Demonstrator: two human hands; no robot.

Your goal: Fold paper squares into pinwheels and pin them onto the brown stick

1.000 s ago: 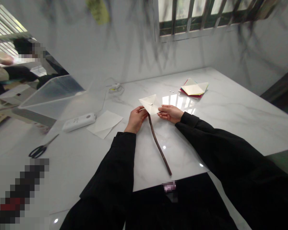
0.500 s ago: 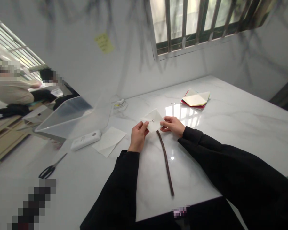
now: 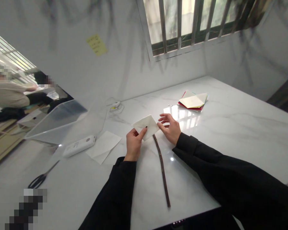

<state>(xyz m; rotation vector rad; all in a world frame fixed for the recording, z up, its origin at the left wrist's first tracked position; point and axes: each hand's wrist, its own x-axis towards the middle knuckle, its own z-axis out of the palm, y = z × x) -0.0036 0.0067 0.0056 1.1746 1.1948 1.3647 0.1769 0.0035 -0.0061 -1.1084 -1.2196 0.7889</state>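
My left hand (image 3: 133,146) pinches a small cream sheet of paper (image 3: 148,122) by its near-left side, thumb on top. A tiny dark, shiny piece (image 3: 146,126) shows on the paper at the thumb tip. At the paper's right edge is my right hand (image 3: 171,129), its fingers apart; whether the thumb touches the edge I cannot tell. The upper end of a thin brown stick (image 3: 161,166) lies just below the paper, the rest running toward the table's front edge. Left of my left hand lies another creased cream sheet (image 3: 104,146).
A stack of coloured and cream papers (image 3: 193,100) lies at the back right, with tiny shiny bits (image 3: 169,105) beside it. On the left are a white device with a cord (image 3: 79,146), scissors (image 3: 38,181) and a clear plastic bin (image 3: 55,123). Other people sit beyond.
My right hand has let go of the paper and spread its fingers. My left thumb has moved onto the small shiny piece. The view has shifted slightly.
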